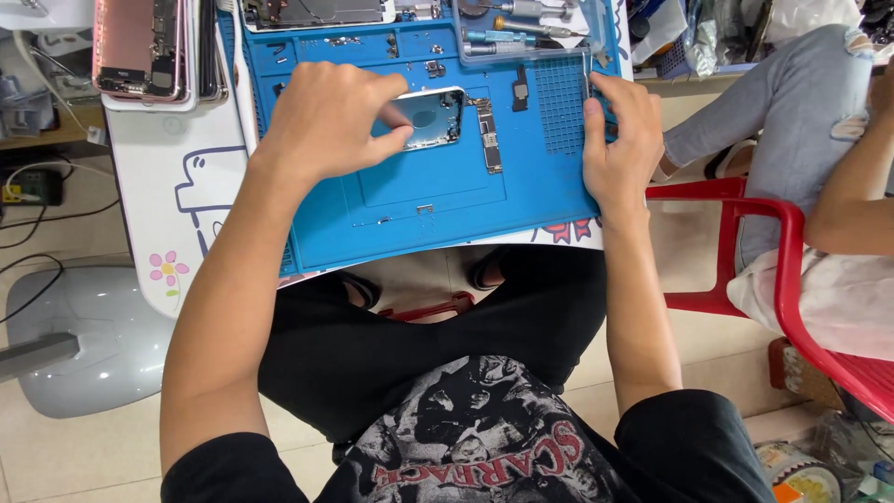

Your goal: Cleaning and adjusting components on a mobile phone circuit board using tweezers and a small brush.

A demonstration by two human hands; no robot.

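My left hand [326, 116] rests on an opened silver phone housing [430, 119] lying on a blue repair mat [438, 196], with thumb and fingers pinching at its left edge. My right hand [619, 140] sits at the mat's right edge and holds thin metal tweezers [588, 73] upright. A long narrow circuit board [487, 133] lies just right of the housing, between my hands. A small black part [520, 90] sits above it.
A pink opened phone [140, 47] lies on the white table at the far left. A clear tray with screwdrivers [521, 33] stands at the mat's back. A person sits on a red chair [764, 224] to my right. Cables trail on the floor at left.
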